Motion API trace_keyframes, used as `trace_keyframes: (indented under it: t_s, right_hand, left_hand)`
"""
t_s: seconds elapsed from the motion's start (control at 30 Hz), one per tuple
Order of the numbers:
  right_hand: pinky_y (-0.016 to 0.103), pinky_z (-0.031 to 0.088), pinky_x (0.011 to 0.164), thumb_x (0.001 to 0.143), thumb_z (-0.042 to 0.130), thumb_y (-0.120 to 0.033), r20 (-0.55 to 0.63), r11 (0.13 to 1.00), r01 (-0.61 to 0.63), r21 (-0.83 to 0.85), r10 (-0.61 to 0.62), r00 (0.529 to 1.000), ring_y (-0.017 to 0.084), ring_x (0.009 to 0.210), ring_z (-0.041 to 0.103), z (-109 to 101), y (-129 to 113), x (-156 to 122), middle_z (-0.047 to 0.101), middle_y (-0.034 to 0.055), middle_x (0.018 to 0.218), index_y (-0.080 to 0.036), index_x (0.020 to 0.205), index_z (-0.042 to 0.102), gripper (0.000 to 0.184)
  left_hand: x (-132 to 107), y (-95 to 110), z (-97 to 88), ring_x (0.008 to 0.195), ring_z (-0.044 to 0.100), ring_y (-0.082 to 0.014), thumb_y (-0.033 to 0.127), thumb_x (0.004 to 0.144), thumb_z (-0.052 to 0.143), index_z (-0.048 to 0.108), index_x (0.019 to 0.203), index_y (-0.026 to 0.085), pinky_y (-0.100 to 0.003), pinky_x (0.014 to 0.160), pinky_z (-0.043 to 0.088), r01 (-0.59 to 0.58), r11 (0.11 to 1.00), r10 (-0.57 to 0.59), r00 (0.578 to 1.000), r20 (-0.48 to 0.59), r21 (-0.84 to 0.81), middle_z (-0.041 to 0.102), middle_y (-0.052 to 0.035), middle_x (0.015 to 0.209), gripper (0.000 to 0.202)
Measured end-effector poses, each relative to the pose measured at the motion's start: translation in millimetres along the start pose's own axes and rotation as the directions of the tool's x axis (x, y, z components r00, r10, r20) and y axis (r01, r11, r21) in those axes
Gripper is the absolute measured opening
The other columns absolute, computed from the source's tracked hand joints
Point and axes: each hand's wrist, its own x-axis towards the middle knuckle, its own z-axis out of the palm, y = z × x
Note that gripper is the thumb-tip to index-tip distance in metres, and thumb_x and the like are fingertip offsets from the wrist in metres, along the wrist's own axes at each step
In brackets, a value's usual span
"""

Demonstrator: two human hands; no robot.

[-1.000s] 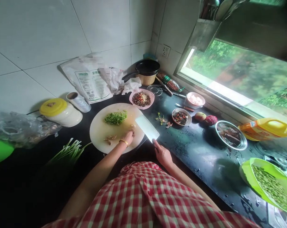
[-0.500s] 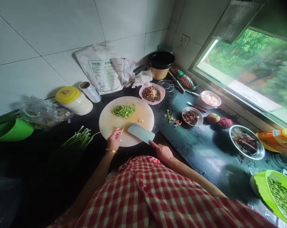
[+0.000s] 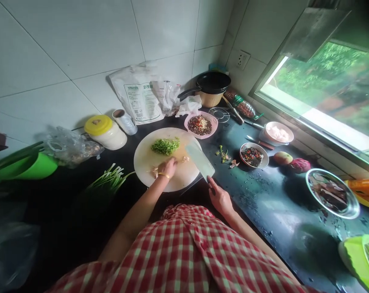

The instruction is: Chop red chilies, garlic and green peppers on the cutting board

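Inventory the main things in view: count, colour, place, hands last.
Cutting board: one, whitish, middle
Chopped greens: one pile, green, on board
Small pieces: several, pale, on board
Cleaver: one, silvery, over board's right edge
Stalks: one bunch, green, left
Jar: one, white, back left
Film roll: one, clear, beside jar
Printed bag: one, white, against wall
Pan: one, black, back corner
Filled bowl: one, pink, behind board
Small bowls: two, pale, right
Fruits: two, yellowish and magenta, right
Metal bowl: one, silvery, right
Jug: one, orange, right edge
Basin: one, lime, lower right
Left hand: one, gold bracelet, at board
Right hand: one, bare, on cleaver
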Motion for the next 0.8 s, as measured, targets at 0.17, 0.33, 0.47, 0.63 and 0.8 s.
trace_keyframes:
  t_s: [0.17,0.33,0.47,0.63,0.8]
  right_hand:
    - [0.023,0.050,0.070,0.082,0.042,-0.016,0.077,0.995,0.037,-0.089,-0.030,0.997,0.014,0.079,0.063,16.1,0.1,-15.5,0.066,0.0012,0.093,-0.029,0.136,0.033,0.056]
    - [0.023,0.049,0.067,0.086,0.039,-0.018,0.025,0.987,0.132,-0.095,-0.130,0.991,0.012,0.069,0.060,18.2,-12.4,-5.1,0.063,0.0030,0.083,-0.024,0.135,0.036,0.050]
    - [0.022,0.046,0.064,0.088,0.037,-0.021,-0.096,0.967,0.195,-0.163,-0.213,0.972,0.012,0.065,0.056,16.9,-26.1,10.9,0.061,0.0050,0.078,-0.021,0.133,0.040,0.045]
    - [0.018,0.042,0.053,0.083,0.042,-0.015,0.301,0.907,0.269,-0.323,-0.171,0.938,0.011,0.057,0.055,28.2,-24.7,9.0,0.060,0.0023,0.069,-0.031,0.134,0.038,0.053]
    - [0.019,0.046,0.064,0.079,0.044,-0.012,0.386,0.939,0.245,-0.242,-0.138,0.912,0.012,0.071,0.062,24.9,-22.2,9.0,0.066,0.0015,0.085,-0.033,0.137,0.030,0.063]
  left_hand:
    - [-30.8,-43.2,-9.7,0.087,0.060,-0.0219,0.037,0.086,0.037,0.059,0.098,0.020,-0.031,0.071,0.043,0.117,0.971,-0.140,0.985,0.103,0.207,0.064,-0.0094,0.096,0.030]
    - [-35.1,-11.0,10.2,0.088,0.059,-0.0226,0.034,0.089,0.033,0.060,0.096,0.018,-0.032,0.073,0.042,-0.056,0.993,0.042,0.990,0.132,0.102,0.064,-0.0099,0.094,0.033]
    - [-49.0,-12.3,13.2,0.080,0.060,-0.0199,0.042,0.083,0.046,0.053,0.117,0.019,-0.028,0.067,0.042,0.012,0.991,-0.010,1.000,0.020,-0.136,0.065,-0.0066,0.084,0.042]
    - [-80.8,-73.0,-4.8,0.057,0.055,-0.0122,0.039,0.081,0.046,0.060,0.107,0.018,-0.022,0.057,0.039,0.158,0.905,-0.264,0.936,-0.232,-0.394,0.059,-0.0005,0.062,0.036]
    - [-92.7,-90.2,-1.5,0.055,0.055,-0.0122,0.036,0.082,0.045,0.063,0.100,0.018,-0.021,0.055,0.039,0.197,0.891,-0.302,0.930,-0.210,-0.410,0.060,-0.0006,0.059,0.031]
